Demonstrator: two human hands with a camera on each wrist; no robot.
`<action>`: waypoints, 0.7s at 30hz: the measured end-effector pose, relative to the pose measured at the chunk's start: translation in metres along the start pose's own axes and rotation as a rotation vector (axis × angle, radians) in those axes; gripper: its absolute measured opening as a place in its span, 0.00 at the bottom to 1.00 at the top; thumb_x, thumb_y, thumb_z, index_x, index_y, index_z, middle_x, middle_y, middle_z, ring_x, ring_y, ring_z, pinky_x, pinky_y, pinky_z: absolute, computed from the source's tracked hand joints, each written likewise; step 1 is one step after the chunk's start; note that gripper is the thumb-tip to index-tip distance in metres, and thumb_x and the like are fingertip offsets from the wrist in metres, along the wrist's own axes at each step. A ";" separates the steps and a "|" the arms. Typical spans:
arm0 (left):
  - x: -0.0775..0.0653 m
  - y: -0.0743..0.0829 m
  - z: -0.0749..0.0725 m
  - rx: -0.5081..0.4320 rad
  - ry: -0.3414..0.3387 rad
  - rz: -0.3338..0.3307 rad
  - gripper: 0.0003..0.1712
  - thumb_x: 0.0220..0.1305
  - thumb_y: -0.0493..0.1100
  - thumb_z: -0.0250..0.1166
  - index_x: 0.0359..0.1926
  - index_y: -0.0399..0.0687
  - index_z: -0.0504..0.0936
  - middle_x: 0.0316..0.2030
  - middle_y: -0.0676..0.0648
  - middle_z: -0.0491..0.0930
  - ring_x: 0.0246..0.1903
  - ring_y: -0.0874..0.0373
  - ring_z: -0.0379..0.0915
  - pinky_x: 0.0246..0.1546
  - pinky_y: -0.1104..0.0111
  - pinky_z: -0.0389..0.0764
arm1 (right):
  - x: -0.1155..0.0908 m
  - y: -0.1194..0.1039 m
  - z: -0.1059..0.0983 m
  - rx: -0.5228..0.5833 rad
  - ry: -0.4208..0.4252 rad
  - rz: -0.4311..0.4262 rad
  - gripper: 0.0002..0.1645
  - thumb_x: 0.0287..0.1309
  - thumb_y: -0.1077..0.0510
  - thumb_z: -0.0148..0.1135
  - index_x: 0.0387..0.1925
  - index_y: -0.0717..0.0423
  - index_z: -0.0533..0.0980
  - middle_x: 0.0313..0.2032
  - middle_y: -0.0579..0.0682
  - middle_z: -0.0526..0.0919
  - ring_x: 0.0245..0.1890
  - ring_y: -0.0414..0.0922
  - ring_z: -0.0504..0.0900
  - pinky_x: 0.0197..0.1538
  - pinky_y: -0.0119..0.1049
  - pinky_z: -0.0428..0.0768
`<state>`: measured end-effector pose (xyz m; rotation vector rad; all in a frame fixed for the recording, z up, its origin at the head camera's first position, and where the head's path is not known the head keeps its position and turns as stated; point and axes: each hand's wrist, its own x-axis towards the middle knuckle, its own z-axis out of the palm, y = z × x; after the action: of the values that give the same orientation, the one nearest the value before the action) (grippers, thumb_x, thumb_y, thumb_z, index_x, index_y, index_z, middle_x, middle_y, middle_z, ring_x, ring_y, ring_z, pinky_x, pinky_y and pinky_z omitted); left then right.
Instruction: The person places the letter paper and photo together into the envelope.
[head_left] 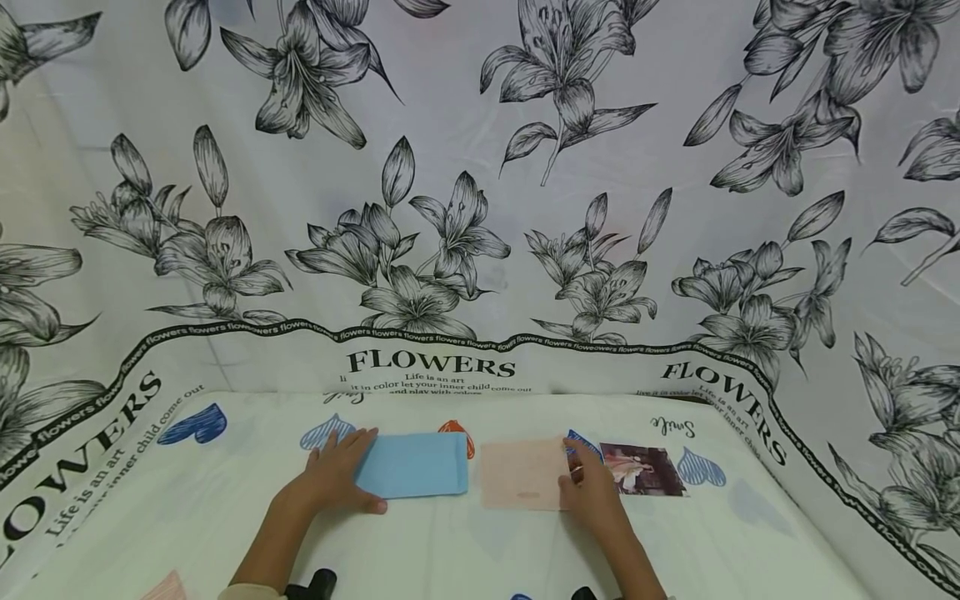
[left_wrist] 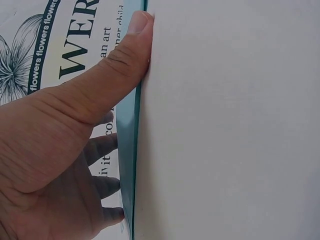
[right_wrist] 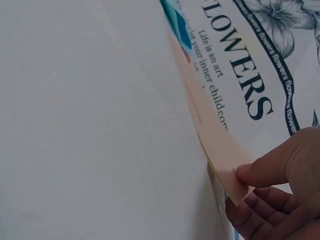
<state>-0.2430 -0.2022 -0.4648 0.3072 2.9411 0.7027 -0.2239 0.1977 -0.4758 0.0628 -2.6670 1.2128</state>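
Note:
A light blue envelope-like paper rectangle [head_left: 415, 465] lies on the printed cloth, left of centre. My left hand [head_left: 337, 471] rests over its left end. In the left wrist view the thumb [left_wrist: 125, 47] lies along one edge, and the other fingertips touch the paper's end. To the right is a thin pink paper rectangle [head_left: 521, 475] with a small darker mark low on its face. My right hand [head_left: 592, 492] pinches its right end. The right wrist view shows the thumb [right_wrist: 250, 172] on the pink paper [right_wrist: 220, 140] and curled fingers beneath, with that corner raised.
A photo print [head_left: 643, 471] lies just right of my right hand. The white cloth [head_left: 420, 546] carries printed hearts and lettering. Part of a pink shape [head_left: 165, 587] shows at the lower left. Behind rises a flower-patterned curtain [head_left: 450, 125].

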 end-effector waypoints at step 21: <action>-0.002 0.002 -0.005 0.013 -0.007 0.010 0.72 0.36 0.65 0.85 0.76 0.37 0.61 0.73 0.27 0.59 0.72 0.18 0.41 0.64 0.23 0.43 | 0.005 0.014 -0.002 0.380 0.011 0.205 0.24 0.60 0.68 0.70 0.58 0.70 0.77 0.33 0.54 0.87 0.33 0.41 0.82 0.34 0.27 0.79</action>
<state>-0.2413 -0.2033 -0.4596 0.3247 2.9408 0.6827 -0.2301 0.2086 -0.4845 -0.1629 -2.4432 1.7635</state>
